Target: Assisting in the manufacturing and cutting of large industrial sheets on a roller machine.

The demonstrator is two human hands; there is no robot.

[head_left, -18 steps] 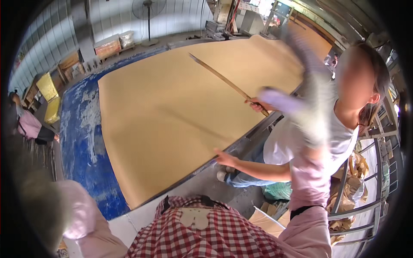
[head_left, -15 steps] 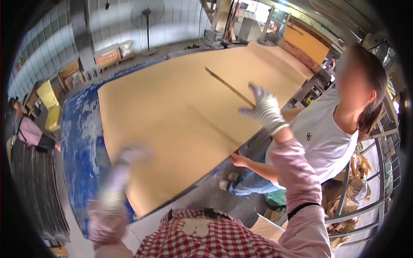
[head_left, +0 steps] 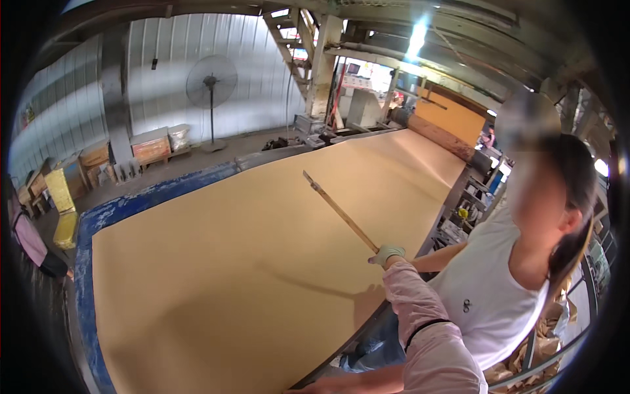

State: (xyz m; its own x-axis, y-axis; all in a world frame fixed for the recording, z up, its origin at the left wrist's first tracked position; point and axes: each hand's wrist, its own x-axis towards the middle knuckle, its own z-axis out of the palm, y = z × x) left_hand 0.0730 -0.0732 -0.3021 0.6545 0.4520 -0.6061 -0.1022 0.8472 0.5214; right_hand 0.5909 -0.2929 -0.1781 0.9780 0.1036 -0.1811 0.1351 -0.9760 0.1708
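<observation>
Beyond our gloved right fingers (head_left: 387,253), perhaps clamped on the stick (head_left: 342,212) though we cannot tell, the brown sheet (head_left: 249,243) could tear if the stick dips.

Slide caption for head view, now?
Gloved right hand grips a long stick above a broad tan sheet, co-worker alongside.

- Sheet (head_left: 262,262): plain tan, darker where shadowed.
- Table (head_left: 84,282): blue w/ whitish scuffs at edge.
- Stick (head_left: 342,218): med. brn., dk. grey nr. tip.
- R-hand glove (head_left: 390,254): pale grn.-grey.
- R sleeve (head_left: 413,292): lt. pink; armband (head_left: 421,329): blk.
- Co-wkr tee (head_left: 502,315): white, sm. blk. chest mark (head_left: 466,305).
- Co-wkr trousers (head_left: 380,347): blue.
- Wall (head_left: 256,79): pale grey, vert. stripes.
- Far panel (head_left: 449,123): orange-yel.
- Roll (head_left: 438,136): mottled red-brn.
- Chair-like unit (head_left: 61,190), far L: bright yel.
- Fan (head_left: 210,81): dk. grey.
- Far-L person's top (head_left: 29,238): pink; lower garment (head_left: 52,266): blk.
</observation>
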